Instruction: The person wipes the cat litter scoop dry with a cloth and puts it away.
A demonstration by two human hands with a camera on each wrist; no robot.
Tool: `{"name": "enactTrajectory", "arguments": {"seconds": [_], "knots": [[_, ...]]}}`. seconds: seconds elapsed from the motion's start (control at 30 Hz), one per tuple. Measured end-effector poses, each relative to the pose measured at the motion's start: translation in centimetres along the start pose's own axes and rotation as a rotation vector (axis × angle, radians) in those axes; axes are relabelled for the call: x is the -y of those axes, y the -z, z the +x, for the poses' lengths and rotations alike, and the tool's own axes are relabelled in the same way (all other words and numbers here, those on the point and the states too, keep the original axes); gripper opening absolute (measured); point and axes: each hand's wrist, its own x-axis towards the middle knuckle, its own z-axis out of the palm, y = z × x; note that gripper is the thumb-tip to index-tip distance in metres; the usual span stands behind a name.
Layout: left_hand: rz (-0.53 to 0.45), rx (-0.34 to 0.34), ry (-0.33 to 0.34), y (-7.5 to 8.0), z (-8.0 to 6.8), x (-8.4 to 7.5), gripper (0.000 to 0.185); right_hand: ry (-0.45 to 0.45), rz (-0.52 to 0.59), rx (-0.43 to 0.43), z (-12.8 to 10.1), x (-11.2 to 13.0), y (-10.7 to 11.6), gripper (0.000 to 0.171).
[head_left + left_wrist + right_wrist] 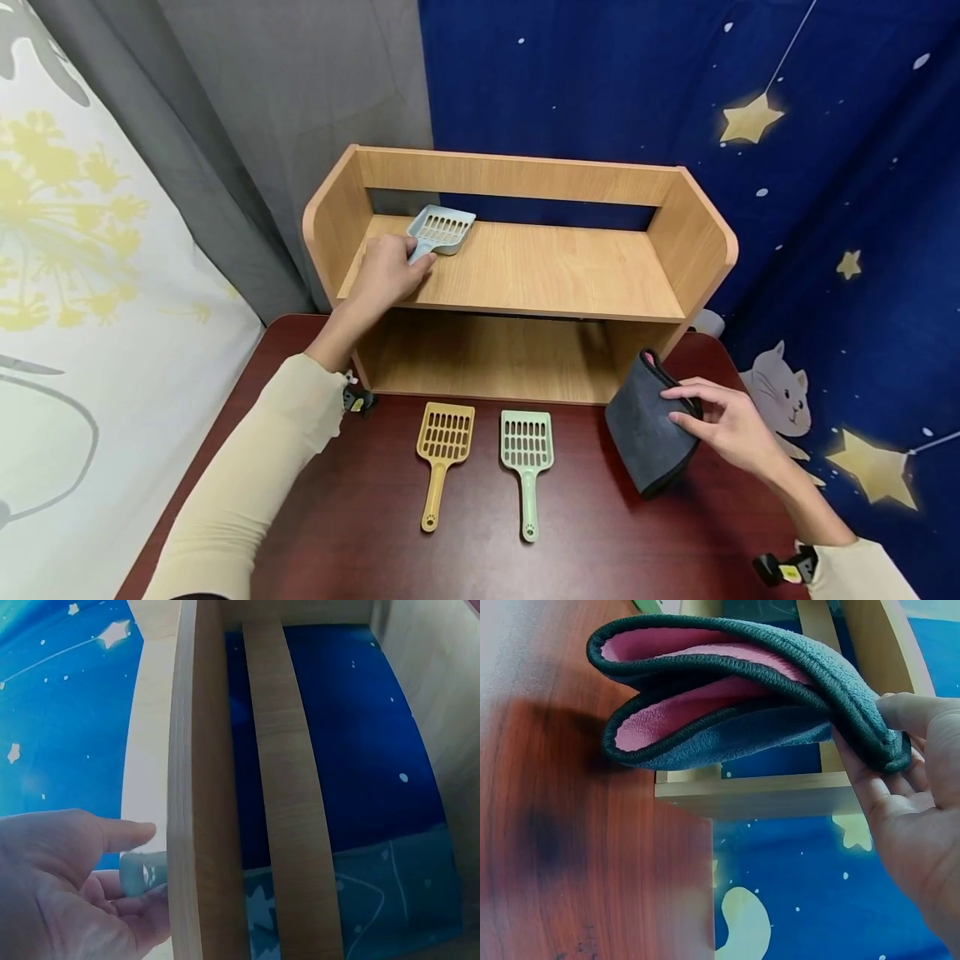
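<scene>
Shelf [555,267], upper deck: left hand [388,271] pinches blue scoop [441,229]. Right hand [726,422] grips folded cloth [647,432] before shelf's right end. Slack left pinch could drop scoop off shelf's front.

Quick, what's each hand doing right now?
Left hand: holding the blue scoop by its handle.
Right hand: pinching the folded gray cloth.

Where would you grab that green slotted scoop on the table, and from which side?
I'd probably pinch the green scoop by its slim handle, from above on the person's side: the handle points that way, apart from the yellow scoop, while the broad slotted head lies toward the wooden shelf and looks more awkward to hold.
</scene>
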Motion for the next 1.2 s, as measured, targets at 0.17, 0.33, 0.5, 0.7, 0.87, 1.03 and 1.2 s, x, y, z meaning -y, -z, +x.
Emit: {"name": "enactTrajectory", "arguments": {"seconds": [0.17,0.33,0.5,0.7,0.87,1.03,1.2], "knots": [[-0.026,0.011,-0.023,-0.4,-0.3,-0.5,0.032,-0.015,0.001,-0.007,-0.2,-0.1,-0.6,0.045],[-0.038,0.023,-0.045,-0.9,-0.5,-0.7,0.03,-0.01,0.031,0.004,-0.2,0.0,-1.0,0.045],[-0.018,0.03,-0.063,-1.1,-0.7,-0.6,0.04,0.002,0.038,0.01,-0.1,0.1,-1.3,0.046],[-0.012,-0.028,-0.089,-1.0,-1.4,-0.5,0.056,-0.001,0.02,0.009,0.1,0.3,-1.3,0.045],[-0.034,-0.092,-0.104,-0.6,-2.7,-0.4,0.067,-0.012,0.013,0.01,0.5,0.7,-1.3,0.044],[-0.033,-0.167,-0.191,-0.6,-4.5,-0.7,0.067,-0.015,0.043,0.014,0.6,1.4,-1.5,0.043],[-0.015,-0.259,-0.314,-0.8,-6.6,-0.8,0.066,-0.041,0.081,0.011,0.4,1.9,-2.1,0.041]]}}
